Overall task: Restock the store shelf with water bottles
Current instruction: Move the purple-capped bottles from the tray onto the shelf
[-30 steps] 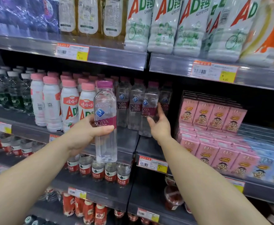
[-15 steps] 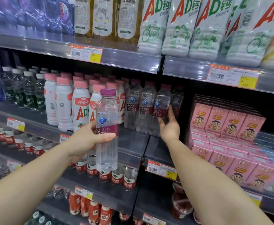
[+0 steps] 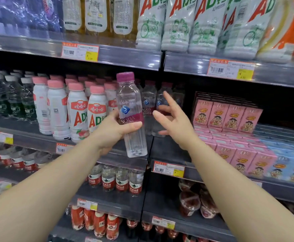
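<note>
My left hand (image 3: 113, 130) grips a clear soda water bottle (image 3: 130, 109) with a purple cap around its label, holding it upright in front of the middle shelf (image 3: 169, 151). Behind it stand more of the same soda water bottles (image 3: 149, 103) in a row on that shelf. My right hand (image 3: 172, 119) hovers with fingers spread just right of the held bottle, in front of the shelved ones and holding nothing.
White AD milk drink bottles (image 3: 77, 112) with pink caps stand left of the soda bottles. Pink drink cartons (image 3: 228, 116) are stacked to the right. Large AD bottles (image 3: 176, 23) fill the shelf above. Red-labelled water bottles (image 3: 121, 180) line the shelf below.
My right hand has let go of the shelved soda bottle and pulled back toward the held bottle, fingers spread. My left hand has raised the bottle and moved it rightward.
</note>
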A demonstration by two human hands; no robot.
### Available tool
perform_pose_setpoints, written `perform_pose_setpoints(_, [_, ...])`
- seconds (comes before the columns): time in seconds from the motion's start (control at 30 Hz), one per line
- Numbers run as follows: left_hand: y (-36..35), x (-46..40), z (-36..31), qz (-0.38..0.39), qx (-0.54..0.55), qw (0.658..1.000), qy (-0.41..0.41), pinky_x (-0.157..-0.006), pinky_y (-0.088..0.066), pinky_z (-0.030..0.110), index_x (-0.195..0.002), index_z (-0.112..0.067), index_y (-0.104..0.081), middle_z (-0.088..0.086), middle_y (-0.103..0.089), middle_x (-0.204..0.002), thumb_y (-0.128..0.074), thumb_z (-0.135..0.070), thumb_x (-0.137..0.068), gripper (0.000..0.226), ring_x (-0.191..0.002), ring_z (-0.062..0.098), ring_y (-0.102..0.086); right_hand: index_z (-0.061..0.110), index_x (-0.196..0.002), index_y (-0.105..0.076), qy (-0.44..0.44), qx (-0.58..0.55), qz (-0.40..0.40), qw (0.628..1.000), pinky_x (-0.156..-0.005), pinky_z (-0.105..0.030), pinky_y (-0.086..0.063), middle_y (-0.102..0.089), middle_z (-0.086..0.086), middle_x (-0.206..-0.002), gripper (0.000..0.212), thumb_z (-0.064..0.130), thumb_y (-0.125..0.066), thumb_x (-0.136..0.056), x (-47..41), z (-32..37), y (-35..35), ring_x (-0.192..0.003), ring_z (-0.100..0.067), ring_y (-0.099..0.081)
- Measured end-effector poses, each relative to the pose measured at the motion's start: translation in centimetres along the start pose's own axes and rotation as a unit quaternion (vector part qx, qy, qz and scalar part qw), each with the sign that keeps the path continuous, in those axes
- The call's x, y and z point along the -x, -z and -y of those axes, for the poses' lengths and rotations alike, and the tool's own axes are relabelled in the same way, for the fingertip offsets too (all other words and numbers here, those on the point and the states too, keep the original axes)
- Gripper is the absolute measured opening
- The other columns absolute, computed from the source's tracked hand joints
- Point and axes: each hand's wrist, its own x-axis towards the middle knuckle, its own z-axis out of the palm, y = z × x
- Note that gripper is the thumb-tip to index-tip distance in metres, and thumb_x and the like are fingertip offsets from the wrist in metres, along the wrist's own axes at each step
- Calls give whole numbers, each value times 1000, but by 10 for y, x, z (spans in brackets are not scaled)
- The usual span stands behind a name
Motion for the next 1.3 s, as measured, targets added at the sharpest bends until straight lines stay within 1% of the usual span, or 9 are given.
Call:
perform_pose_setpoints(0.07, [-14,-12,2,8,-24,1000,-17,-99,-50,39,-124,-21,-57,-2,-70,-118,-91,-37,-56,78,-111,15,-66,57,-143,-19,7,43,54,998,-79,-36,-60,-44,13,-136,76,48,-66,-84,8,12,6,-104,-2,-60])
perform_pose_setpoints(0.2, [-48,-29,13,25,-81,996,-22,-98,-50,37,-115,-32,-59,-8,-70,-112,-89,-30,-62,60,-108,13,-64,51,-146,-19,11,97,8,995,-84,-34,-56,-54,16,-124,82,44,-70,-83,6,24,17,-102,-4,-62])
perform_pose_setpoints(0.33, [-81,-44,21,51,-65,996,9,-90,-49,27,-118,-28,-57,-7,-70,-111,-86,-22,-69,58,-108,12,-64,38,-145,-33,-14,169,-34,985,-91,-43,-54,-59,16,-122,74,38,-72,-82,-6,7,34,-109,-12,-61])
perform_pose_setpoints(0.47, [-97,-54,23,88,-91,991,45,-103,-40,31,-143,-27,-35,-6,-55,-135,-87,-31,-67,92,-122,13,-52,31,-139,-41,-57,128,-67,988,-76,-47,-59,-64,10,-109,67,30,-75,-81,-18,-12,54,-99,-18,-67])
perform_pose_setpoints(0.57, [-94,-53,25,75,-153,985,33,-104,-35,29,-151,-30,-24,-3,-39,-150,-86,-32,-69,103,-136,17,-39,27,-142,-38,-68,166,-97,979,-80,-46,-58,-61,8,-110,72,33,-75,-81,-30,-20,62,-101,-20,-64])
perform_pose_setpoints(0.7, [-76,-48,32,61,-214,975,17,-101,-33,27,-149,-29,-31,3,-39,-151,-82,-33,-74,90,-137,19,-38,23,-147,-33,-92,190,-115,971,-88,-46,-55,-57,-4,-126,76,32,-74,-84,-49,-27,66,-110,-26,-60])
perform_pose_setpoints(0.93, [-51,-40,39,47,-365,929,-26,-109,-35,31,-147,-26,-34,0,-40,-151,-74,-40,-82,78,-137,17,-40,26,-149,-31,-106,199,-116,967,-94,-47,-52,-51,-4,-141,78,33,-73,-84,-72,-36,67,-120,-28,-56])
perform_pose_setpoints(1.17, [-43,-36,43,38,-382,923,-20,-111,-36,35,-147,-30,-34,1,-43,-149,-75,-40,-79,80,-136,18,-41,26,-150,-31,-97,209,-119,966,-98,-43,-50,-46,2,-146,76,34,-71,-86,-73,-40,68,-127,-23,-51])
perform_pose_setpoints(1.3, [-44,-34,43,40,-384,922,-18,-110,-36,34,-147,-30,-34,2,-43,-149,-76,-40,-79,80,-136,18,-41,25,-150,-30,-88,224,-130,962,-108,-31,-38,-45,1,-148,74,36,-69,-88,-71,-40,66,-133,-21,-44])
